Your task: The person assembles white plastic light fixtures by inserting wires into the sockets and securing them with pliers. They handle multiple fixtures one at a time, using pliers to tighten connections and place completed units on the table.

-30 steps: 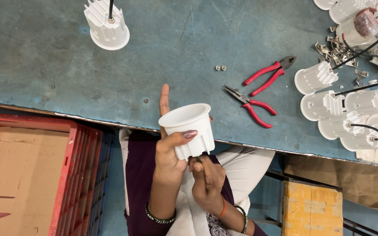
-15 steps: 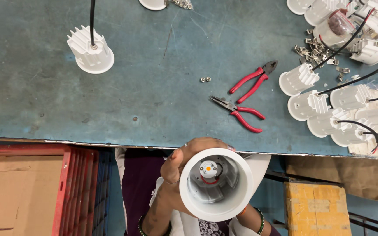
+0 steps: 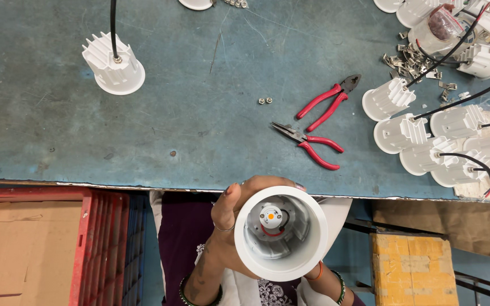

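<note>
The left hand [image 3: 231, 226] wraps its fingers [image 3: 267, 184] around the outside of a white lamp housing [image 3: 281, 232], held up over the lap just below the near edge of the blue worktop [image 3: 199, 113], open mouth turned straight at the camera. Inside, a small orange LED chip [image 3: 270, 216] sits on the grey base with a red wire [image 3: 273, 232] curling beside it. The right hand [image 3: 321, 277] is almost wholly hidden behind the housing; only the wrist with its bangles shows, so whether its fingers are clenched or loose cannot be told, though it probably supports the back.

To look into the housing well, it seems best to keep the mouth squarely toward the eyes and the grip on the outer wall only, so no finger shades the chip or presses on the wiring.

Counted on the worktop: two pairs of red-handled pliers, one cutter type [image 3: 330, 102] and one long-nosed [image 3: 310, 144], lying close together; two small nuts [image 3: 265, 101] just left of them; one finned white housing [image 3: 113, 65] standing alone at far left with a black cable; about six similar housings [image 3: 421, 136] clustered at right, more cut off by the top edge; a scatter of metal clips [image 3: 409, 59] too small to count. A red crate [image 3: 94, 243] stands below left
</note>
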